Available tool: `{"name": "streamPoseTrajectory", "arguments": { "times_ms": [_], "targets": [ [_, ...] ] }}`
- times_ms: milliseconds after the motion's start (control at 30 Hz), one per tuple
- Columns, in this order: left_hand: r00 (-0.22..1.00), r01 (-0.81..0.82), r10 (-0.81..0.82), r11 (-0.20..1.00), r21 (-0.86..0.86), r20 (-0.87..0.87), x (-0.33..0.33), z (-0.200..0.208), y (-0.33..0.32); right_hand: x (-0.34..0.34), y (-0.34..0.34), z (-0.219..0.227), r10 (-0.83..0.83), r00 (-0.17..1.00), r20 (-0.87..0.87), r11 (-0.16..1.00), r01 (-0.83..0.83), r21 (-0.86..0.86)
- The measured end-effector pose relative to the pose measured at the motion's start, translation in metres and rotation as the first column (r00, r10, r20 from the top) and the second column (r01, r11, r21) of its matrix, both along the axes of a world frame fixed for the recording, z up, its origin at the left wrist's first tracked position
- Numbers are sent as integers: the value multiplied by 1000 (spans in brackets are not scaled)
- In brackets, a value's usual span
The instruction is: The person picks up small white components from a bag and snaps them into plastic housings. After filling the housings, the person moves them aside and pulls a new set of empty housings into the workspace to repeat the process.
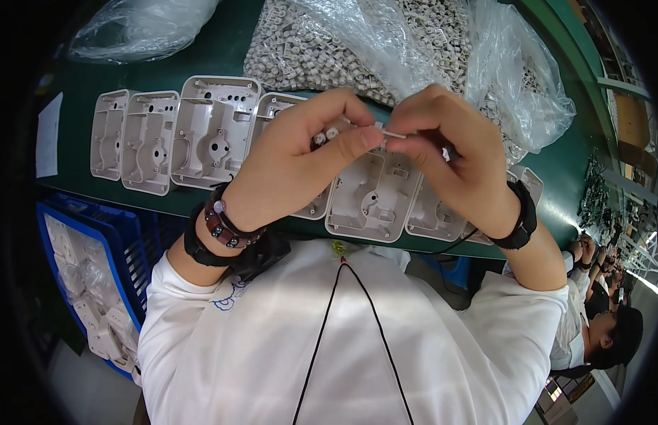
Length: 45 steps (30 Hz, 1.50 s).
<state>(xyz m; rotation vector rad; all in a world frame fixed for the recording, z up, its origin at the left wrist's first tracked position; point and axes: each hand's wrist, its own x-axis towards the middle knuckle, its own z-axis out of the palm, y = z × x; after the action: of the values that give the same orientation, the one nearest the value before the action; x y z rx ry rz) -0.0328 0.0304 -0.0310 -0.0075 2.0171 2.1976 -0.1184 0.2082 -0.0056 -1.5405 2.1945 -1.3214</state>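
My left hand (300, 145) and my right hand (453, 145) meet above a row of pale grey plastic housings (210, 117). Between the fingertips of both hands is a small white plastic piece (392, 133), held in a pinch; its exact kind is too small to make out. Several more small whitish plastic parts (332, 133) sit in the curled fingers of my left hand. Something small and light also shows inside my right palm, mostly hidden. The housings lie side by side, hollow side up, with posts and round holes inside. My forearms cover some of them.
Behind the housings, a clear plastic bag (378, 53) spills over with small light grey parts (293, 53). Another clear bag (141, 28) lies at the far left of the green table (222, 42). A blue crate (134, 255) of white parts stands lower left. Other people sit at right.
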Motion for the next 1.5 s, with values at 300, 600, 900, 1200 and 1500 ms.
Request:
{"name": "streamPoseTrajectory", "arguments": {
  "times_ms": [300,600,900,1200,1500],
  "targets": [
    [975,114,-213,724,-680,-64,21,-4,-12,-16,9,-13,128,973,-190,946,-63,318],
    [926,83,-359,504,-860,-120,30,-16,-8,-23,-9,-50,301,888,-348,879,-116,463],
    [914,76,-385,467,-881,-126,32,-19,-11,-20,-2,-34,344,923,-175,773,-172,611],
    [970,-102,-52,802,-588,-239,17,16,-15,-1,-13,10,-38,476,879,995,-62,77],
    [921,-278,83,823,-495,-379,4,12,9,17,-28,5,17,348,937,1000,-24,-9]
  ]
}}
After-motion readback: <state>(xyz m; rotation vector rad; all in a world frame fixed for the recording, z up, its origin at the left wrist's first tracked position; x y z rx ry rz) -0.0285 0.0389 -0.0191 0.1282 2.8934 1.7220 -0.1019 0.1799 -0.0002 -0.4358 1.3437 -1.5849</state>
